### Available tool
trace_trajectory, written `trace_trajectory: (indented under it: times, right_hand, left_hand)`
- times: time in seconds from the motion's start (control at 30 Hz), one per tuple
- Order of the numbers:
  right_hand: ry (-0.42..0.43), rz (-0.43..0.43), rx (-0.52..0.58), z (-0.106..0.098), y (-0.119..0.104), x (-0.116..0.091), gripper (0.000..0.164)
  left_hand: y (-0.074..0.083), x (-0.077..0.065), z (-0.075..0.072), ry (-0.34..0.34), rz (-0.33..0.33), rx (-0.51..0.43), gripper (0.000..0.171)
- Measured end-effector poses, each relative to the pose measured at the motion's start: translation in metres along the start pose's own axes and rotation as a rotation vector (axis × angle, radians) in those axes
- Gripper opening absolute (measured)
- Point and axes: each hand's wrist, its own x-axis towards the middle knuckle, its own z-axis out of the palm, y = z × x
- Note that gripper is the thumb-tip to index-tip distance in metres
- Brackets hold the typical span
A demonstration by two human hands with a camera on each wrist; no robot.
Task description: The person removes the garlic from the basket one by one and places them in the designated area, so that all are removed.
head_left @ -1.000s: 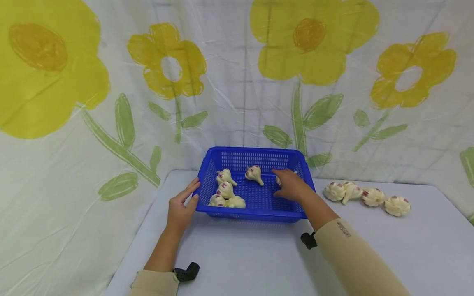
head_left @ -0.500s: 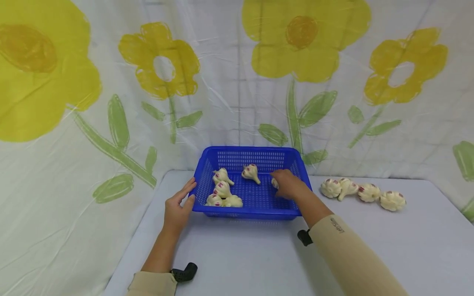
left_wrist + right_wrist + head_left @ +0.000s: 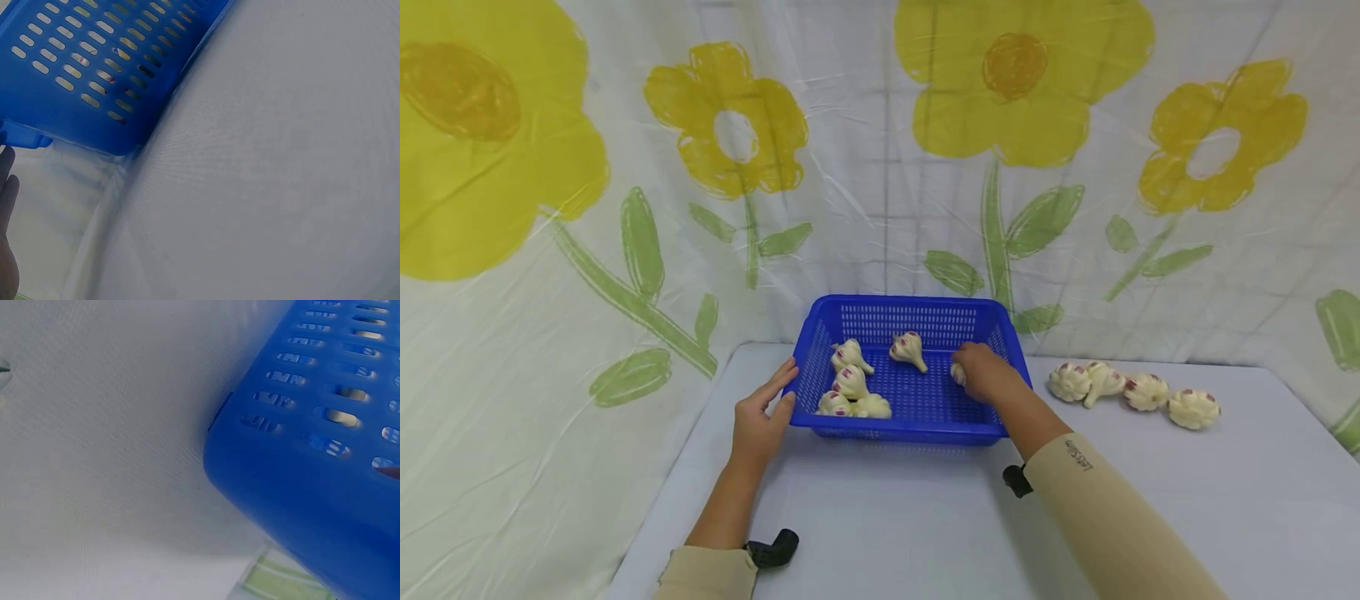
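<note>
A blue slotted plastic basket point(image 3: 898, 433) stands on the table with several white garlic bulbs in it, purple patches on their skins. My left hand point(image 3: 762, 425) rests against the basket's left rim, fingers fairly straight and thumb apart. In the left wrist view, its fingers point(image 3: 7, 194) reach up to the basket's corner. Inside the basket's right part, my right hand point(image 3: 988, 375) grips a garlic bulb point(image 3: 958, 373), mostly hidden behind the hand. Another bulb point(image 3: 908, 351) lies alone near the back wall. A group of bulbs point(image 3: 850, 382) lies along the left side.
More garlic bulbs point(image 3: 1145, 391) lie in a row on the white-covered table point(image 3: 887, 517), right of the basket. Close behind the basket hangs a white curtain point(image 3: 865, 217) printed with yellow flowers.
My right hand's fingers, spread over the garlic bulb a second ago, have drawn in around it. The left hand stays at the rim. The head view has shifted slightly.
</note>
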Motion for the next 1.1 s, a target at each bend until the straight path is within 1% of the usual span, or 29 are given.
trace_trajectory:
  times: [0.07, 0.17, 0.4, 0.53, 0.63, 0.8, 0.93, 1.1]
  right_hand:
    - [0.008, -0.001, 0.016, -0.0008, -0.0001, -0.0007, 0.035]
    - [0.011, 0.007, 0.030, -0.0015, -0.0003, -0.0008, 0.036]
    - [0.018, 0.028, 0.099, -0.0016, 0.0010, 0.0004, 0.035]
    - [0.025, 0.038, 0.142, -0.0014, 0.0013, 0.0010, 0.036]
    - [0.023, 0.040, 0.173, -0.0011, 0.0016, 0.0014, 0.041]
    - [-0.005, 0.022, 0.227, -0.0003, 0.0026, 0.0022, 0.058]
    - [-0.037, 0.023, 0.214, -0.0003, 0.0021, 0.0012, 0.067]
    - [-0.075, 0.050, 0.188, -0.0011, 0.0004, 0.0014, 0.071]
  left_hand:
    - [0.0006, 0.0000, -0.0003, 0.001, 0.001, -0.001, 0.034]
    - [0.0016, 0.0006, -0.0004, 0.007, 0.007, -0.001, 0.033]
    - [0.0036, 0.0009, -0.0002, 0.004, -0.013, -0.001, 0.034]
    - [0.0037, 0.0005, -0.0006, 0.007, -0.004, -0.002, 0.034]
    - [0.0038, 0.0007, -0.0004, 0.007, 0.001, -0.002, 0.034]
    - [0.0026, 0.0013, 0.0006, 0.006, 0.000, -0.003, 0.034]
    - [0.0018, 0.0007, 0.0004, 0.008, -0.001, 0.001, 0.034]
    - [0.0023, 0.0006, 0.0000, 0.008, -0.013, 0.002, 0.034]
